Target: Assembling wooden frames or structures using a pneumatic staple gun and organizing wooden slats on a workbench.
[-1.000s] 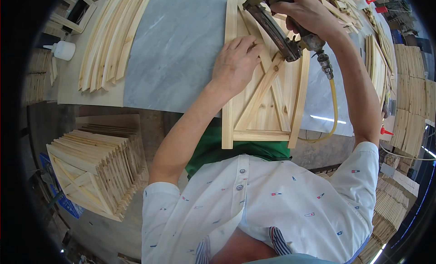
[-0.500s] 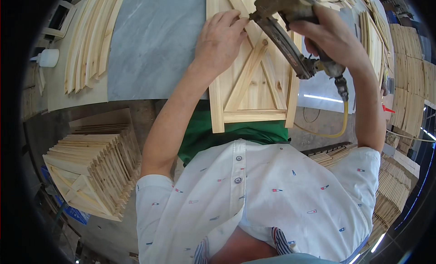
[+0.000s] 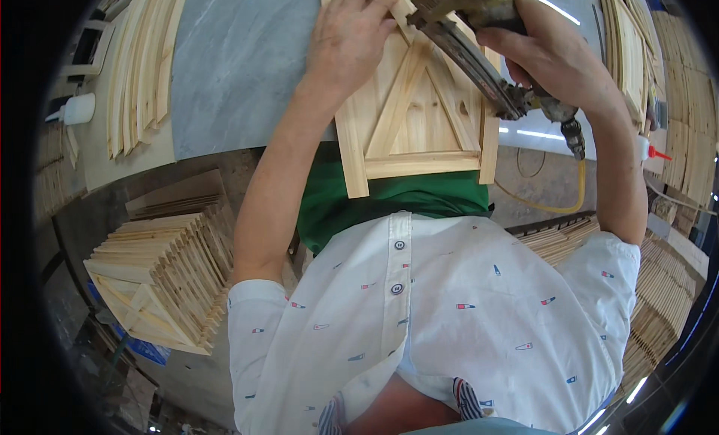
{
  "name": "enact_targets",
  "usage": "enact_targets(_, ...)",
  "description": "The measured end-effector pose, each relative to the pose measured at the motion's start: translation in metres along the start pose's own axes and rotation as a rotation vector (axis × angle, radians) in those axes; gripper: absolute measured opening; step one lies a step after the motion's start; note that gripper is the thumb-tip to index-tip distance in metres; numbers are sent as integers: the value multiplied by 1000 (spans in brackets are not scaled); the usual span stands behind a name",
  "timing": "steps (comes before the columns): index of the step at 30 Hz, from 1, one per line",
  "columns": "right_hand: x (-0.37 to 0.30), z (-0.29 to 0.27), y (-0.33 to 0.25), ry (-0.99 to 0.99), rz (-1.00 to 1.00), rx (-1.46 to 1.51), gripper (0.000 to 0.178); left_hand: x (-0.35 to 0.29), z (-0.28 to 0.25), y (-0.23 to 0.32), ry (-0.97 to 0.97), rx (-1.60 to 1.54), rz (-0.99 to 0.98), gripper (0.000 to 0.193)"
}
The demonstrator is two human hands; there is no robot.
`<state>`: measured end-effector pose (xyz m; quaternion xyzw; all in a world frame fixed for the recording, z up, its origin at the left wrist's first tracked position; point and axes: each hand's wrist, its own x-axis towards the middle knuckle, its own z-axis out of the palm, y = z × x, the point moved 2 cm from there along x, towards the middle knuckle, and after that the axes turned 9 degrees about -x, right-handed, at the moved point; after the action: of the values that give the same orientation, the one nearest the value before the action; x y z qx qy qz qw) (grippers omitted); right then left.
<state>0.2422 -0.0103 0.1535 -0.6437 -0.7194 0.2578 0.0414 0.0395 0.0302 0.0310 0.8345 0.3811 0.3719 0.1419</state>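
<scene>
A pale wooden panel (image 3: 422,162), framed with side rails, a crosspiece and diagonal strips, lies in front of me, its near end overhanging the bench edge. Bent fingers of my left hand (image 3: 347,44) hold its left side, with thumb and fingertips by the upper diagonal strip (image 3: 403,12). My right hand (image 3: 550,49) is wrapped round the grip of a worn pneumatic nail gun (image 3: 472,64). The gun slants over the panel, its nose close to that diagonal strip; whether they touch I cannot tell. A yellow air hose (image 3: 580,188) hangs from the gun.
Loose wooden slats (image 3: 142,75) and a white squeeze bottle (image 3: 79,109) lie on the bench's left. Stacked finished panels (image 3: 161,274) stand on the floor at left. More wood (image 3: 625,53) and a red-tipped bottle (image 3: 653,152) are at right.
The panel's near end sits slightly farther from my body and is turned a little. My left hand has moved slightly up and left. My right hand keeps hold of the nail gun.
</scene>
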Motion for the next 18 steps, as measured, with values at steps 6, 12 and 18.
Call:
enact_targets(6, -6, -16, -35, 106, -169, 115, 26, -7, -2, -14, 3, -13, -27, 31)
enact_targets(12, -90, -32, -6, 102, 266, 69, 22, -12, -7, 45, -114, -200, 421, 28)
enact_targets(18, -136, 9, 40, 201, 260, 181, 26, -37, 9, 65, -286, -233, 333, 27)
